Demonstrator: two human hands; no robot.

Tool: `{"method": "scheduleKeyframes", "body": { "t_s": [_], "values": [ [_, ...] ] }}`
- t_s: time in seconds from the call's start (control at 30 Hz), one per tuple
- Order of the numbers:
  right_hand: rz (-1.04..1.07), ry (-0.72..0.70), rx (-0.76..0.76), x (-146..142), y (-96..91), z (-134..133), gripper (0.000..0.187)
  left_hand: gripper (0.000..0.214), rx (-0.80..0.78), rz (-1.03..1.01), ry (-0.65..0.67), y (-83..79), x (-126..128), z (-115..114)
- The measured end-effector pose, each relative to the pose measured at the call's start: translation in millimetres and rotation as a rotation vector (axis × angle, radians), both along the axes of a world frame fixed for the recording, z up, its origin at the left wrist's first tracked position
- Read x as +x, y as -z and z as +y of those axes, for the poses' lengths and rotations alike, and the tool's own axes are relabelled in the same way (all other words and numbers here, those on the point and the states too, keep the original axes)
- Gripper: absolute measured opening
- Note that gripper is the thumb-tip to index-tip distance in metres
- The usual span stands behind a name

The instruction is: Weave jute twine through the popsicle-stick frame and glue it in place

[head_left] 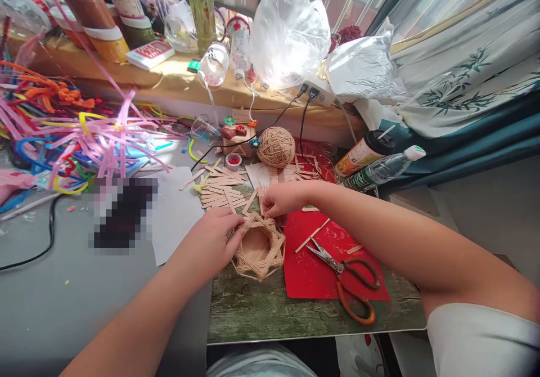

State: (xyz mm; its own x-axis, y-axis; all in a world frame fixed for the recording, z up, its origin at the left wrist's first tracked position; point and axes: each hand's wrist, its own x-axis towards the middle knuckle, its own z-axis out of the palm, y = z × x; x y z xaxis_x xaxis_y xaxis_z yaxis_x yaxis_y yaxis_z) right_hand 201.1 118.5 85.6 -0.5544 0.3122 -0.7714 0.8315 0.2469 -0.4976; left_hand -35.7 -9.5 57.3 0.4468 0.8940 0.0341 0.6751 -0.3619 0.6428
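Observation:
A small star-shaped basket (pixel 259 247) of wooden sticks wound with twine sits on the green board (pixel 270 309). My left hand (pixel 217 236) grips its left rim, fingers curled over the edge. At the basket's far rim my right hand (pixel 280 200) is closed in a pinch, on the twine or a stick; I cannot make out which. A ball of twine (pixel 276 147) lies behind. Loose wooden sticks (pixel 221 188) are piled just beyond my hands.
Scissors with orange handles (pixel 350 281) lie on a red sheet (pixel 320 270) to the right. Pink and coloured strips (pixel 84 135) crowd the left. Bottles (pixel 379 169), a plastic bag (pixel 289 31), jars (pixel 101 14) and a power strip (pixel 316 90) line the back ledge.

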Motion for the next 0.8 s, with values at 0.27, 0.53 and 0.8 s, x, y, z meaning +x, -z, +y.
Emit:
{"method": "scheduleKeyframes", "body": {
  "t_s": [0.27, 0.53, 0.8],
  "values": [
    [0.214, 0.28, -0.316, 5, 12.9, -62, 0.015, 0.034, 0.034, -0.036, 0.039, 1.2, -5, 13],
    [0.29, 0.142, -0.01, 22, 23.1, -50, 0.023, 0.037, -0.044, -0.058, 0.13, 0.1, 0, 13],
    [0.267, -0.103, 0.154, 7, 13.1, -15, 0.02, 0.036, -0.138, -0.07, 0.057, 2.8, 1, 11]
  ]
}}
